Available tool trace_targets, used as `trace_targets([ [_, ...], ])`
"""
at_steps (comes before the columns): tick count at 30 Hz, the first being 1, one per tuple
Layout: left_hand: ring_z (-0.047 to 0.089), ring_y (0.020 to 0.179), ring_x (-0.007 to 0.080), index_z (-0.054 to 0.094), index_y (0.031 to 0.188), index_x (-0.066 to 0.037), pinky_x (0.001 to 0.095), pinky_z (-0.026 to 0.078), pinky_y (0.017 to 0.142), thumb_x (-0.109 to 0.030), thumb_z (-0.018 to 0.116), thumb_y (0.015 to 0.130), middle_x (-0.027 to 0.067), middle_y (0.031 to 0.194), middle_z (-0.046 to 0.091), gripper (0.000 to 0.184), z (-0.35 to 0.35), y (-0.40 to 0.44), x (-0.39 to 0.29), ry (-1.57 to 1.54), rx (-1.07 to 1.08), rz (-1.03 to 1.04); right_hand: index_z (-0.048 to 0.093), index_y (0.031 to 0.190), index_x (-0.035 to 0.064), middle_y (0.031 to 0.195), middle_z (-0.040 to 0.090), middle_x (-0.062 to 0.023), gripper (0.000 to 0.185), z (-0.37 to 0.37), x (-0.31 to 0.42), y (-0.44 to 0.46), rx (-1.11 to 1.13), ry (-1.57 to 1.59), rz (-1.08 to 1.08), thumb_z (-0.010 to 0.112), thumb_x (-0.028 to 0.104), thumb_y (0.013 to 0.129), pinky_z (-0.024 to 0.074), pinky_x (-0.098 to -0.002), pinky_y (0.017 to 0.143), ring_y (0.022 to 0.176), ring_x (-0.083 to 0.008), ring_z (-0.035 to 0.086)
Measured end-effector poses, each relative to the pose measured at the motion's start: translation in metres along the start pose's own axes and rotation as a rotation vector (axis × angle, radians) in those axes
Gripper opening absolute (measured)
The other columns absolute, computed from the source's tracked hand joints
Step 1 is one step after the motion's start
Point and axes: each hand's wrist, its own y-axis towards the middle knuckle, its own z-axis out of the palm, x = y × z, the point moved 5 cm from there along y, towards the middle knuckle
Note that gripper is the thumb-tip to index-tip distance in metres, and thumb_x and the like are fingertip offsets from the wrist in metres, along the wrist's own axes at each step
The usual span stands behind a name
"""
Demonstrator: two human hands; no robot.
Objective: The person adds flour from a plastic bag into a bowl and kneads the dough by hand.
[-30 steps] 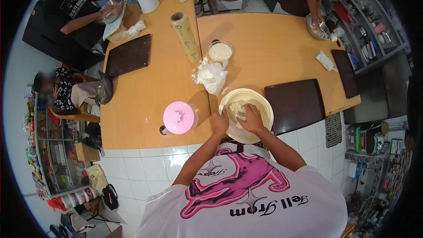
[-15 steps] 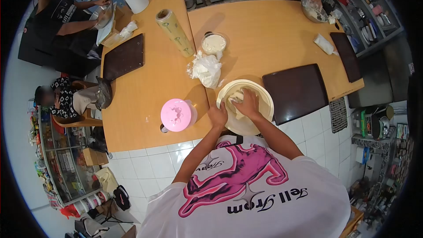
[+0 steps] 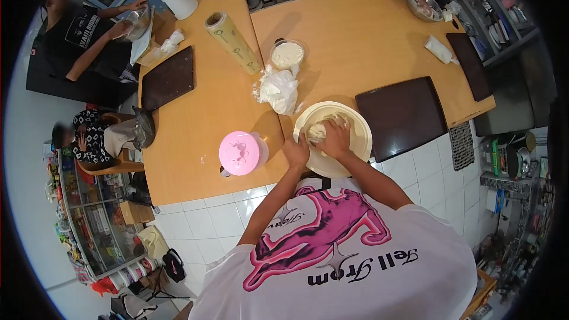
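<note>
A cream-coloured bowl (image 3: 364, 145) stands at the near edge of the table, partly over it. My left hand (image 3: 296, 150) is closed on the bowl's left rim, with the thumb on the inner side. Inside, pale dough (image 3: 316, 133) lies towards the left and back of the bowl. My right hand (image 3: 336, 140) presses into this dough with curled fingers, and the fingertips are partly hidden in it. Beyond the bowl sits a crumpled plastic bag of white powder (image 3: 280, 92). Left of my left hand is a pitcher with a pink lid (image 3: 240, 153).
A dark baking tray (image 3: 402, 118) lies right of the bowl. Farther back are a tub of white powder (image 3: 288, 54) and a cling film roll (image 3: 233, 42). Another dark tray (image 3: 169, 78) lies left. Two people work at bowls across the table; a third sits at the left.
My right hand has shifted slightly and now presses more over the dough, which looks more gathered. My left hand keeps its place on the rim. The view has moved a little.
</note>
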Motion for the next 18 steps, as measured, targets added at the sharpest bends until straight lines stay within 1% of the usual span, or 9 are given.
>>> trace_targets([
  [2, 0.065, 0.078, 0.0439, 0.065, 0.094, 0.005, 0.0472, 0.051, 0.067, -0.016, 0.061, 0.087, 0.0276, 0.081, 0.065, 0.022, -0.002, -0.002, -0.003, -0.022, -0.016, 0.029, 0.061, 0.107, 0.0059, 0.106, 0.062, -0.0124, 0.062, 0.007, -0.007, -0.001, 0.015, 0.051, -0.045, 0.081, 0.039, 0.059, 0.0318, -0.0505, 0.098, 0.112, -0.0307, 0.052],
  [5, 0.065, 0.078, 0.0435, 0.065, 0.094, 0.004, 0.0465, 0.051, 0.067, -0.017, 0.062, 0.087, 0.0274, 0.082, 0.066, 0.022, 0.0, -0.001, -0.003, -0.013, -0.024, 0.034, 0.06, 0.103, 0.0057, 0.102, 0.063, -0.0118, 0.057, 0.008, -0.009, -0.005, 0.014, 0.078, -0.124, 0.081, 0.036, 0.059, 0.0355, -0.049, 0.095, 0.108, -0.0291, 0.054],
  [8, 0.065, 0.076, 0.0433, 0.065, 0.093, 0.004, 0.0463, 0.051, 0.066, -0.017, 0.062, 0.087, 0.0269, 0.081, 0.066, 0.022, -0.002, -0.001, -0.003, 0.004, -0.017, 0.025, 0.057, 0.111, 0.0059, 0.11, 0.061, -0.0128, 0.059, -0.005, -0.005, -0.002, 0.251, 0.05, -0.104, 0.078, 0.039, 0.066, 0.0364, -0.048, 0.095, 0.111, -0.0291, 0.052],
  [11, 0.065, 0.075, 0.0433, 0.065, 0.092, 0.004, 0.0466, 0.051, 0.065, -0.017, 0.062, 0.087, 0.0264, 0.08, 0.066, 0.022, 0.001, -0.001, -0.001, -0.035, -0.031, 0.043, 0.059, 0.102, 0.0052, 0.105, 0.062, -0.0131, 0.054, -0.012, -0.003, -0.001, 0.219, 0.044, -0.111, 0.08, 0.035, 0.062, 0.0405, -0.0489, 0.087, 0.106, -0.0301, 0.054],
  [14, 0.065, 0.074, 0.0434, 0.065, 0.091, 0.004, 0.0469, 0.05, 0.065, -0.017, 0.062, 0.087, 0.0263, 0.079, 0.066, 0.022, -0.002, -0.002, -0.005, -0.064, -0.062, 0.065, 0.059, 0.104, 0.0046, 0.111, 0.06, -0.0152, 0.056, -0.013, -0.004, 0.004, 0.222, 0.091, -0.022, 0.08, 0.037, 0.063, 0.0394, -0.0498, 0.09, 0.11, -0.0315, 0.052],
  [17, 0.065, 0.073, 0.0438, 0.065, 0.09, 0.004, 0.047, 0.05, 0.064, -0.018, 0.062, 0.087, 0.0265, 0.079, 0.065, 0.022, -0.001, -0.001, -0.002, -0.019, -0.067, 0.074, 0.059, 0.111, 0.0053, 0.116, 0.058, -0.0153, 0.063, -0.007, -0.003, 0.007, 0.21, -0.003, -0.045, 0.08, 0.042, 0.064, 0.0385, -0.0487, 0.091, 0.112, -0.0318, 0.051],
  [18, 0.065, 0.073, 0.0439, 0.065, 0.09, 0.004, 0.047, 0.05, 0.064, -0.018, 0.062, 0.087, 0.0265, 0.078, 0.065, 0.022, -0.001, -0.001, -0.003, 0.006, -0.063, 0.076, 0.059, 0.113, 0.006, 0.117, 0.057, -0.0156, 0.064, -0.008, 0.0, 0.007, 0.244, -0.023, -0.068, 0.08, 0.042, 0.064, 0.038, -0.049, 0.093, 0.114, -0.0322, 0.05],
])
